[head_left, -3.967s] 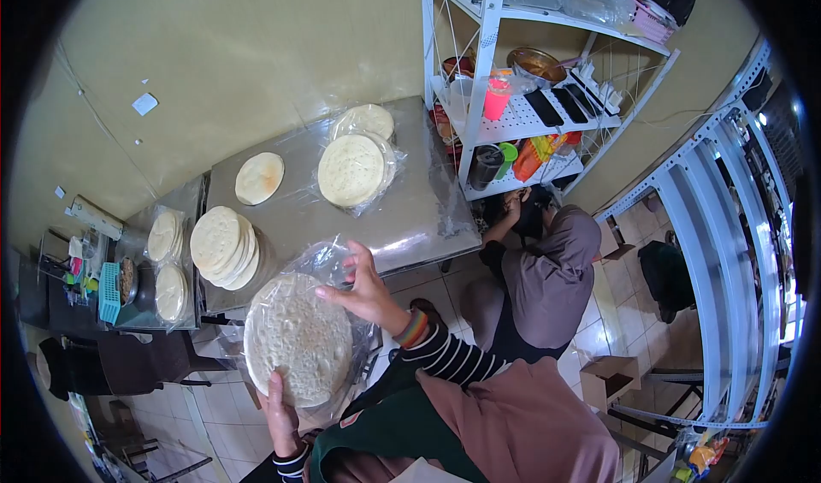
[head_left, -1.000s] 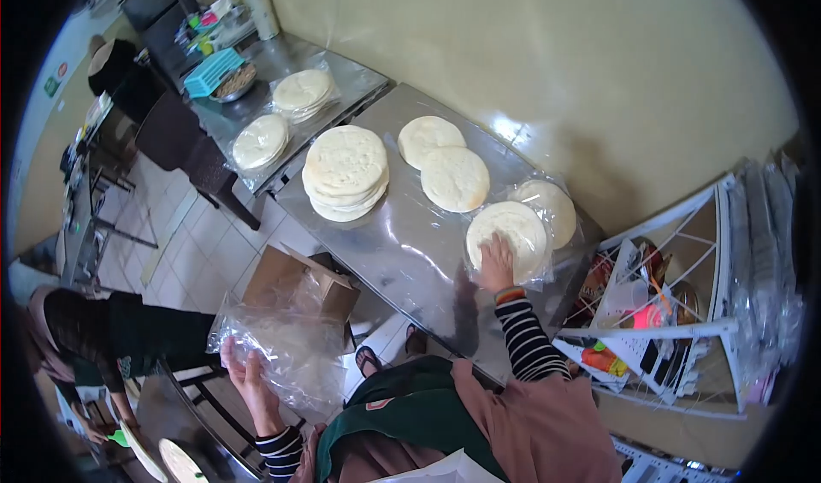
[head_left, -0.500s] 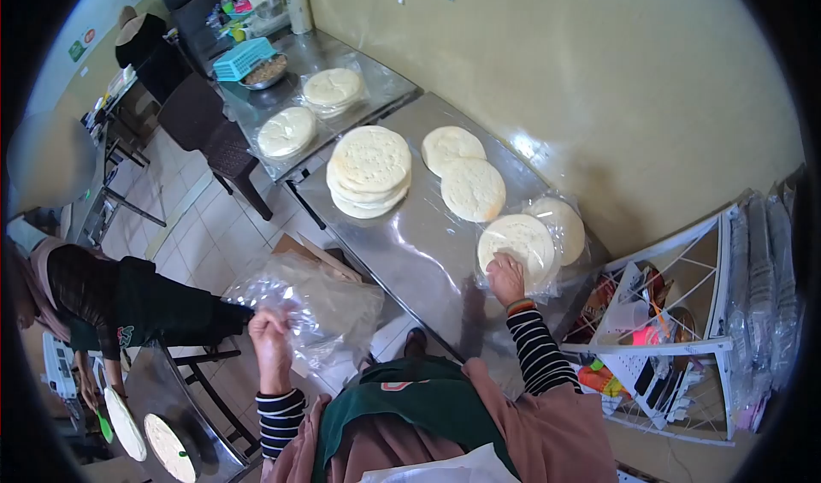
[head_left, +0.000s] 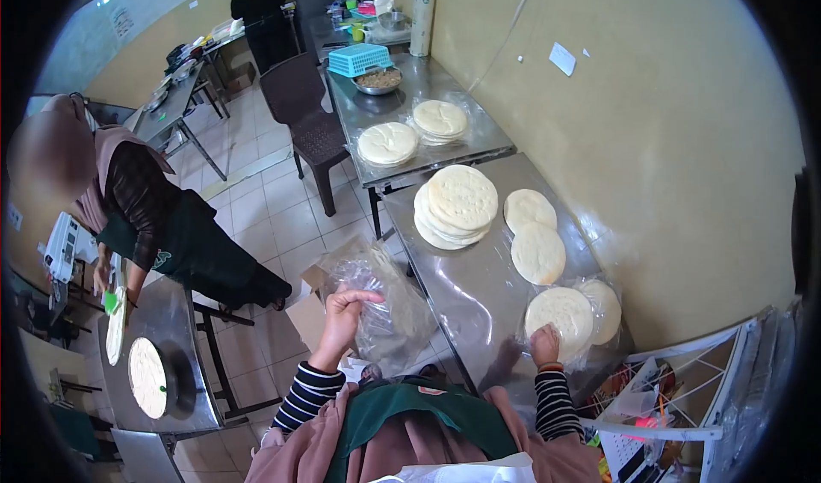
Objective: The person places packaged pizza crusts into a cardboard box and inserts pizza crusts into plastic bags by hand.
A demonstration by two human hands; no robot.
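My left hand (head_left: 344, 322) is raised beside the table, fingers closed with the index finger extended to the right. It appears to grip a large clear plastic bag (head_left: 389, 312), which hangs crumpled beyond it. My right hand (head_left: 545, 344) has its fingers curled at the near edge of a round flatbread (head_left: 560, 314) lying in clear plastic on the metal table. Another bagged flatbread (head_left: 604, 312) lies partly under it, on the wall side. Farther along are two overlapping bare flatbreads (head_left: 539, 254) and a tall stack of flatbreads (head_left: 462, 199).
A second metal table (head_left: 479, 145) holds bagged flatbreads, a bowl (head_left: 376, 81) and a blue basket (head_left: 359, 59). A cardboard box (head_left: 308, 316) sits on the floor. At left, a co-worker (head_left: 180, 209) handles dough by a round pan (head_left: 152, 379). A white rack (head_left: 667, 432) stands at right.
My view has swung to the left, so the tables appear farther right. My left hand's index finger has straightened out. My right hand has shifted toward the flatbread's near edge.
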